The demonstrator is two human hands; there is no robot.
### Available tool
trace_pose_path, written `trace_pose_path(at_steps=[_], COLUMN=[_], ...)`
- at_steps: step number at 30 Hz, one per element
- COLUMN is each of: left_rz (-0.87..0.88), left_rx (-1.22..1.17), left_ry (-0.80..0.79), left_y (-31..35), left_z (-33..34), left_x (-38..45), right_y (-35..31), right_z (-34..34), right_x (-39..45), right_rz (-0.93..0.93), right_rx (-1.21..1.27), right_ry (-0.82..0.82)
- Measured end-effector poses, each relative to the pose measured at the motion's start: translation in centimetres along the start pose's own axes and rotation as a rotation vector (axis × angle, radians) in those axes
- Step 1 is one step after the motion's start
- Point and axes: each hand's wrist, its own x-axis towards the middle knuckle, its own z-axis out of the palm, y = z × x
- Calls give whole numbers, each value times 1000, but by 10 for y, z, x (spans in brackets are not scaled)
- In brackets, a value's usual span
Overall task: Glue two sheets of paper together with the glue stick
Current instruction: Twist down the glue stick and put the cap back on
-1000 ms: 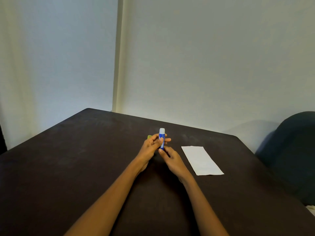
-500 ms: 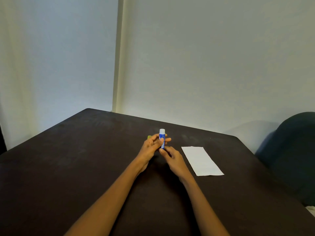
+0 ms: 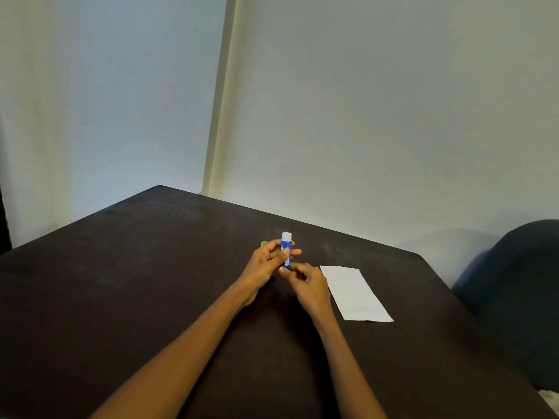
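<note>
Head view: the glue stick (image 3: 286, 251) stands upright at the centre of the frame, blue body with a white top, gripped by the left hand (image 3: 266, 263); the right hand (image 3: 305, 282) pinches its lower end. Just right lies white paper (image 3: 355, 294) on the dark tabletop (image 3: 121, 282), a yellow bit (image 3: 263, 244) behind the left hand

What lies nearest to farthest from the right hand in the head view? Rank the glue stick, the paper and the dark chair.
From the right hand:
1. Glue stick: touching its fingertips, upright, gripped by the left hand.
2. Paper: flat on the table, just right of the hand.
3. Dark chair: far right, beyond the table edge.
</note>
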Motion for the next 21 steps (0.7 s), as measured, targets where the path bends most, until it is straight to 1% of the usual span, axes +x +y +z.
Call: trace_pose_path(at_steps=[2,4,5,8,10,11,14,16,17,20,21], left_rz=[-12,-22,-23,-10,5,5,-9,-10,-10,21,32], left_rx=[7,43,45,11,26,35,73,82,69,28,25], left_ry=[-26,-44,-40,-13,0,-5,-45,-45,-35,-24,-22], left_y=[-3,-4,-4,-3,-1,-1,-3,-3,-2,0,1], left_z=[2,4,3,0,-1,-1,3,4,3,0,-1], left_x=[1,1,1,2,2,1,1,2,2,1,1], right_y=[0,0,0,-2,-3,-2,1,2,2,2,2], right_z=[1,4,5,3,0,-2,-4,-1,0,1,0], right_x=[0,-2,-2,-2,-1,0,1,0,-1,-1,-1], right_rz=[59,66,52,-26,-16,2,79,41,7,-102,-116], right_rx=[-59,-109,-102,68,113,94,-52,-88,-73,46,58], right_ry=[108,118,89,-76,-143,-120,63,113,93,-71,-98])
